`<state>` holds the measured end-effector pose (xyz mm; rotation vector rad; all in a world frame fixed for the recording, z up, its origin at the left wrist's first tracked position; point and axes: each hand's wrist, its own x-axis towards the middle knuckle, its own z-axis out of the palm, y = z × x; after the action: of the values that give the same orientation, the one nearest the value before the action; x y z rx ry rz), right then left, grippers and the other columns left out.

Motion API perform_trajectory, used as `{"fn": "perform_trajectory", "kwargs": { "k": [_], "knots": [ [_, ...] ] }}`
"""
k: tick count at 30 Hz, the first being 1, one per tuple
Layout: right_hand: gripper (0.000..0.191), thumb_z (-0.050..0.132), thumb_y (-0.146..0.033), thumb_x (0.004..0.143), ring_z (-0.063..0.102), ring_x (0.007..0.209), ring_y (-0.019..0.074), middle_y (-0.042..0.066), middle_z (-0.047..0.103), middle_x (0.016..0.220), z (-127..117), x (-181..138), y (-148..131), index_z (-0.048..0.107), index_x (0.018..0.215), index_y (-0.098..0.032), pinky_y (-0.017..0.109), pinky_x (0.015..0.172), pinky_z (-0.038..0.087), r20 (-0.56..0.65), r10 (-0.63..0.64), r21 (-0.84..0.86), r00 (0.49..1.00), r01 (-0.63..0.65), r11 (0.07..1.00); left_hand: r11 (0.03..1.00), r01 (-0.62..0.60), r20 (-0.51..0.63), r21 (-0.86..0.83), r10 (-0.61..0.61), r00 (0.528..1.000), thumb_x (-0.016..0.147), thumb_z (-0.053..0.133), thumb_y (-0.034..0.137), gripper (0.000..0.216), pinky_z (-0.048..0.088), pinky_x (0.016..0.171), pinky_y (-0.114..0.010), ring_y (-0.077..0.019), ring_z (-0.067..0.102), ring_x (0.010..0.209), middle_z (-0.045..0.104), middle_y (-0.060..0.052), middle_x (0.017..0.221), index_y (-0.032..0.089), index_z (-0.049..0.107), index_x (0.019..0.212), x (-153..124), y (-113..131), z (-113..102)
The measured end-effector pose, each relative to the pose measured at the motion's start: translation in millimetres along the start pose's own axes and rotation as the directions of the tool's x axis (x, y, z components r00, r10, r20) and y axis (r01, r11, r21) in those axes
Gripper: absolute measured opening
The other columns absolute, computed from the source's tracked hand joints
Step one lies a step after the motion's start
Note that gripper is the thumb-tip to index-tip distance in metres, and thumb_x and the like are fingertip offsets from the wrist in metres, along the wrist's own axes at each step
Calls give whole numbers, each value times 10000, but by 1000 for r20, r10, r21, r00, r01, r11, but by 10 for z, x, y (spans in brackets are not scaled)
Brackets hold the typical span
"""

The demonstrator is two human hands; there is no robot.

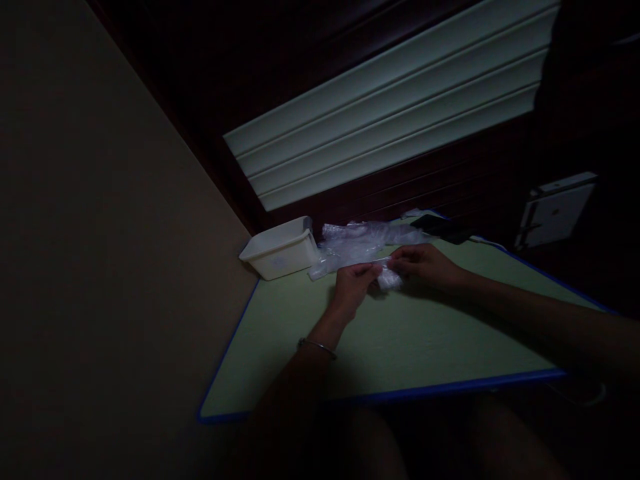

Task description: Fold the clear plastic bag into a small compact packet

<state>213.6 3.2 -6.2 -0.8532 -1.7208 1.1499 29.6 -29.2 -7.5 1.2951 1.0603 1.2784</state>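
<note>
Pale green table (400, 347) with a blue edge, very dim light, so take this with a grain of salt. Closest in is a thin metal bangle (316, 347) on the left wrist. Just past it the left hand (353, 283) has its fingertips pinched together on one end of a small clear packet (389, 279). The right hand (425, 267) is curled over the other end, fingers closed on it too. The packet sits low over the middle of the table between the two hands, touching both.

My take on doing this bit well: film that thin is slippery and hard to see in this light. I'd keep both pinches right at the edge, hold it close to the tabletop, and pull gently rather than yank, so nothing tips out.

Containers: just behind the hands there's a crumpled heap of clear bags (357, 241), contents too murky to tell. Left of it, at the table's far corner, is a white plastic bin (283, 250). I can't see inside from this angle. Further back lies a dark flat object (440, 227).
</note>
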Motion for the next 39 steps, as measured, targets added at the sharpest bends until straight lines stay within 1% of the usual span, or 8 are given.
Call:
{"fn": "perform_trajectory", "kwargs": {
  "k": [5,11,17,21,23,28,33,39],
  "knots": [
    [348,724,-486,705,498,547,119,5,582,607,5,1,4,675,762,-146,263,513,379,-14,3,11,1000,-2,1000,1000,31,0,-4,-31,1000,667,776,358,334,450,569,-244,-95,562,544,675,-64,666,80,748,849,7,7,-17],
    [305,715,-453,720,505,558,125,9,592,627,2,7,31,672,779,-156,268,518,385,-9,14,53,1000,-14,999,1000,11,11,4,-11,1000,671,772,337,278,433,565,-237,-91,557,541,664,-48,644,96,744,806,20,-2,-37],
    [262,732,-414,695,503,562,129,-5,589,632,-14,29,33,676,802,-182,283,539,387,1,25,123,1000,-25,992,999,26,-31,-46,-28,999,627,798,298,313,458,590,-255,-100,581,566,695,-56,716,112,749,873,28,6,-35],
    [220,729,-376,704,507,584,125,-7,602,659,-22,24,16,693,818,-191,282,565,393,14,-3,145,1000,1,989,996,7,-15,-85,-8,1000,634,780,262,268,454,589,-246,-94,582,565,701,-47,718,138,756,871,24,32,-37],
    [206,730,-366,702,508,585,124,-8,608,667,-23,19,7,700,814,-196,282,571,392,13,-10,153,1000,8,988,995,-1,0,-96,1,1000,645,763,243,229,449,584,-240,-92,580,552,694,-39,688,148,758,853,27,32,-46],
    [165,714,-338,691,517,580,130,-4,614,663,-15,9,-2,701,778,-199,286,567,391,-1,30,147,1000,-30,989,999,-30,14,-22,30,999,669,735,247,187,451,587,-242,-97,584,558,694,-41,676,155,760,830,37,22,-71],
    [166,692,-336,703,523,586,134,-1,615,667,-19,4,5,693,780,-188,286,572,397,14,19,139,1000,-20,990,997,-62,6,54,62,998,670,730,246,160,456,609,-245,-102,576,572,684,-32,650,152,756,797,5,73,-53],
    [159,685,-332,714,539,605,138,7,631,691,-24,5,20,692,781,-188,291,590,416,13,-3,130,1000,1,992,994,-87,26,70,85,996,689,714,220,140,457,623,-253,-107,580,580,680,-31,647,158,758,807,-16,100,-47]
  ]
}}
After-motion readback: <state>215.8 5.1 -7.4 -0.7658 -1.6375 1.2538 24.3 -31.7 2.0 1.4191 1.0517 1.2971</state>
